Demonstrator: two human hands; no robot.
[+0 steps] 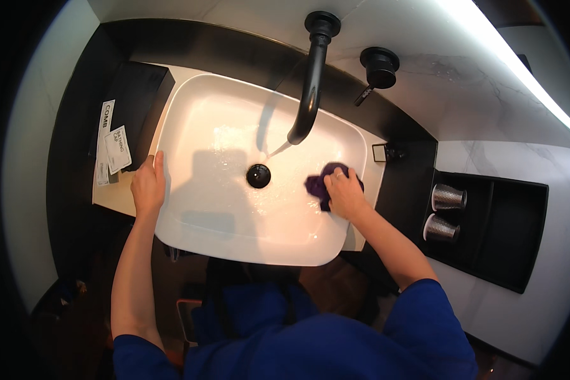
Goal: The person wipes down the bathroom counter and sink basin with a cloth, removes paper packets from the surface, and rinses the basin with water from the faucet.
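My right hand (346, 192) holds a dark purple cloth (318, 186) against the inner right side of a white washbasin (247, 247). A ring shows on one finger. My left hand (148, 186) lies against the outside of the basin's left rim, thumb pointing up along it; how firmly its fingers hold the rim cannot be told. From a black wall-mounted spout (308, 95) a thin stream of water falls near the black round drain cover (258, 176). The basin's bottom glistens with water.
Left of the basin stands a black box (145, 90), with printed white packets (118, 149) beside it. A black tap lever (379, 71) is on the marbled wall. A small dark bottle (388, 152) stands at right. Farther right, a black tray (508, 232) holds two silvery textured cups (449, 197).
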